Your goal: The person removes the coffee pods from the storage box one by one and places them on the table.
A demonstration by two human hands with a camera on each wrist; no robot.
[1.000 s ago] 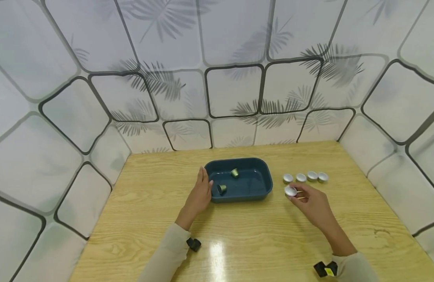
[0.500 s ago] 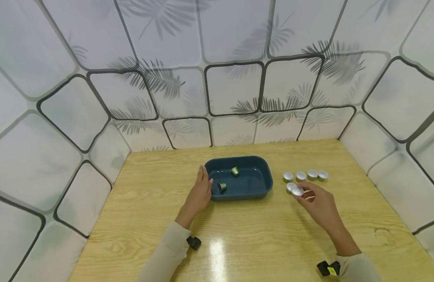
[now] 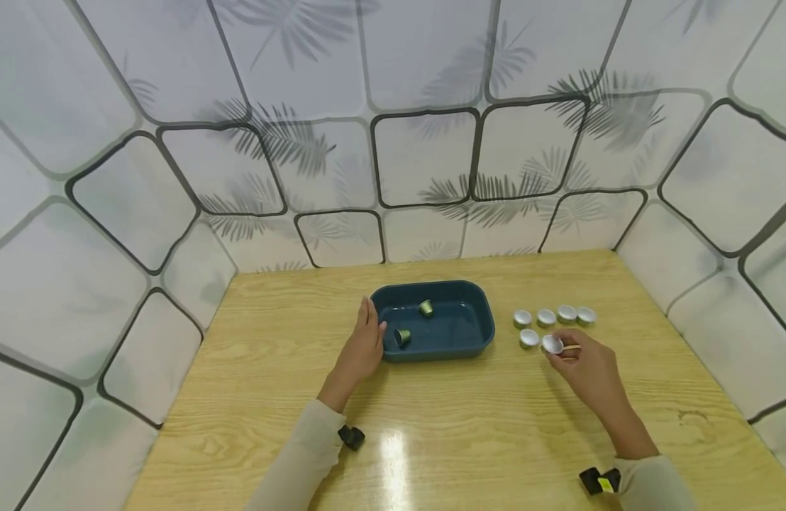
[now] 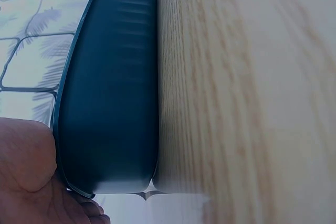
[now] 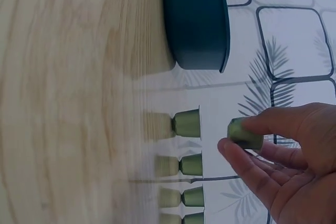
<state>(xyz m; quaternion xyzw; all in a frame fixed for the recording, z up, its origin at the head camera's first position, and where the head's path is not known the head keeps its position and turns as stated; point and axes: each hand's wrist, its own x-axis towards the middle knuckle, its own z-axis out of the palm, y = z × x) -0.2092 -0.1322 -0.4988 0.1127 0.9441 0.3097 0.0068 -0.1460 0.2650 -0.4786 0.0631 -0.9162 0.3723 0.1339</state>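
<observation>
The right hand, fingers pinching a small green capsule with a round silvery lid, hovered over the worktop beside similar capsules; the left hand, fingers straight, touched a blue tray.

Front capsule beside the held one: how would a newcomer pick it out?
On the wooden table, right of the blue tray, find the row of four silver-topped capsules. In front of its left end stands the front capsule, unheld, unlike the pinched capsule beside it.
</observation>
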